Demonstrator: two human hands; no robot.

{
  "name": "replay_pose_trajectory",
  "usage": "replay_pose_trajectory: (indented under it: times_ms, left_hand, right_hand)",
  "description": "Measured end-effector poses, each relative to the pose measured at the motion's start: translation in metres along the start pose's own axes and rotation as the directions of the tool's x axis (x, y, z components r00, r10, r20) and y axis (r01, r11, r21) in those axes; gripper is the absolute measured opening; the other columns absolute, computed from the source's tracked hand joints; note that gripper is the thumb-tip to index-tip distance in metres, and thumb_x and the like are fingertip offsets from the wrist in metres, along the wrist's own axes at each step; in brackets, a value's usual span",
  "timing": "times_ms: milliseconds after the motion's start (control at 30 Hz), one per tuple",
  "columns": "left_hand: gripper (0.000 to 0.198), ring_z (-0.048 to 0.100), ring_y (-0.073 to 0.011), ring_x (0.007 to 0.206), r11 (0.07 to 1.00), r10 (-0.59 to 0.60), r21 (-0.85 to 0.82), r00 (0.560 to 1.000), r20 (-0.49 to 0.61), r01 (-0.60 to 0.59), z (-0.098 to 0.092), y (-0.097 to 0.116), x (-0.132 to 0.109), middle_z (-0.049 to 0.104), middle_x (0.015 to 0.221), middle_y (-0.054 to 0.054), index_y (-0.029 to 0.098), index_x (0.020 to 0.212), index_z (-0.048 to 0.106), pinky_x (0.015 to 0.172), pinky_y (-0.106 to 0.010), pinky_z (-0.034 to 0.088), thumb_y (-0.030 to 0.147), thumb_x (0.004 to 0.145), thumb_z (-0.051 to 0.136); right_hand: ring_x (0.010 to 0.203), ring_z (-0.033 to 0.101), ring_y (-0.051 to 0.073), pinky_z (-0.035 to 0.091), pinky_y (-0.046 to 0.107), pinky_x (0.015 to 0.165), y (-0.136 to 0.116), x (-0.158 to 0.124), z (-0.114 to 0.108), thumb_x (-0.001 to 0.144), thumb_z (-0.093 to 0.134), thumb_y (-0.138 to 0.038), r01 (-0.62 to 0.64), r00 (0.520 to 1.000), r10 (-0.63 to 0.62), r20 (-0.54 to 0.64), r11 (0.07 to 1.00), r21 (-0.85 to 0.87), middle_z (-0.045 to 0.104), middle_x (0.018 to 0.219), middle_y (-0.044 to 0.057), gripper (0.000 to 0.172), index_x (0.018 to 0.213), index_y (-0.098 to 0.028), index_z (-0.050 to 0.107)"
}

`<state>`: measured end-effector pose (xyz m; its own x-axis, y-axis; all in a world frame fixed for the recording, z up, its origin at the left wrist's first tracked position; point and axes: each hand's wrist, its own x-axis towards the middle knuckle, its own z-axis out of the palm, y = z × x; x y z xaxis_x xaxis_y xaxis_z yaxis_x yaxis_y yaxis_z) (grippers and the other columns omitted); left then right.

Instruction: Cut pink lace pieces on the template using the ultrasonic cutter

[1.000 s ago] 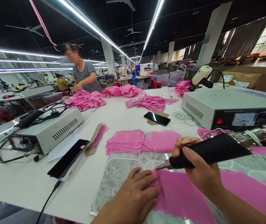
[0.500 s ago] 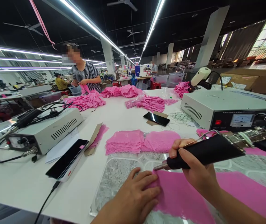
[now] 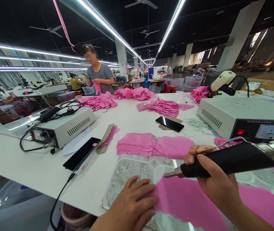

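Observation:
A sheet of pink fabric [image 3: 182,195] lies on a clear plastic mat [image 3: 127,173] with a mottled grey pattern. My left hand [image 3: 133,203] rests flat at the fabric's left edge, fingers spread. Wrapped around the black grip of an ultrasonic welding gun [image 3: 228,160] is my right hand [image 3: 213,173]. The gun's narrow metal tip points left at the fabric's upper left corner; whether it touches the cloth I cannot tell. Just beyond the hands are two piles of pink fabric pieces, a left stack [image 3: 135,144] and a right stack [image 3: 172,147].
A powered control box [image 3: 252,112] stands right, another box [image 3: 67,125] left. A phone on a white power bank [image 3: 82,155], with a cable, and a second phone [image 3: 170,124] lie on the table. Pink cloth heaps [image 3: 100,101] and a person in stripes [image 3: 100,75] are beyond.
The view has turned left, so the scene sits further right. My left hand has slid left from the gun's tip, widening the gap. My right hand still holds the gun near the fabric corner.

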<state>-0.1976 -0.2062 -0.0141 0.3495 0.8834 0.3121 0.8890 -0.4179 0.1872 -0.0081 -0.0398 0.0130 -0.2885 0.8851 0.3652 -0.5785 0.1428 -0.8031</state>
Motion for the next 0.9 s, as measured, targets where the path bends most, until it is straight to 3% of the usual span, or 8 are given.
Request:
replay_pose_trajectory:
  times_ms: [133,300,467,700,900]
  left_hand:
    - [0.029,0.053,-0.0210,0.128,0.998,0.050,0.037,0.995,-0.084,-0.047,0.012,-0.004,-0.014,0.063,0.130,-0.007,0.023,0.124,0.058,0.116,-0.042,0.030,0.028,0.097,0.048]
    - [0.029,0.053,-0.0212,0.127,0.997,0.061,0.057,0.997,-0.039,-0.059,0.013,-0.005,-0.015,0.063,0.130,-0.005,0.023,0.124,0.058,0.116,-0.042,0.030,0.028,0.097,0.051]
    - [0.030,0.050,-0.0217,0.130,0.996,0.073,0.053,0.994,-0.077,-0.069,0.018,-0.008,-0.017,0.063,0.131,-0.005,0.024,0.125,0.058,0.118,-0.043,0.027,0.030,0.097,0.050]
    - [0.027,0.055,-0.0205,0.126,0.991,0.070,0.115,0.997,-0.037,-0.065,0.002,0.001,-0.010,0.064,0.128,-0.002,0.022,0.120,0.061,0.114,-0.041,0.035,0.023,0.094,0.055]
    - [0.027,0.053,-0.0183,0.128,0.991,0.065,0.119,0.994,-0.091,-0.054,-0.004,0.004,-0.013,0.065,0.129,-0.002,0.023,0.119,0.063,0.111,-0.034,0.040,0.021,0.094,0.054]
  right_hand:
    - [0.058,0.058,0.015,0.055,0.028,0.050,-0.001,-0.005,0.007,0.072,0.080,-0.028,-0.011,1.000,0.011,0.015,1.000,-0.006,0.054,0.076,0.001,0.017,0.075,-0.023,0.064]
    - [0.059,0.058,0.015,0.056,0.028,0.055,0.002,-0.005,0.006,0.071,0.080,-0.028,-0.039,0.999,0.039,0.005,0.999,-0.002,0.055,0.077,0.002,0.017,0.075,-0.023,0.064]
    - [0.058,0.059,0.015,0.056,0.028,0.053,0.004,-0.005,0.006,0.069,0.082,-0.029,-0.052,0.999,0.052,-0.002,0.999,-0.001,0.055,0.076,0.002,0.020,0.073,-0.022,0.064]
    - [0.057,0.058,0.015,0.055,0.028,0.052,0.002,-0.006,0.008,0.065,0.085,-0.031,-0.073,0.997,0.073,-0.009,0.997,-0.012,0.055,0.074,0.001,0.024,0.070,-0.022,0.063]
    - [0.060,0.058,0.016,0.056,0.029,0.053,0.001,-0.007,0.008,0.069,0.083,-0.029,-0.095,0.994,0.094,0.047,0.995,0.020,0.054,0.078,0.001,0.020,0.075,-0.023,0.064]
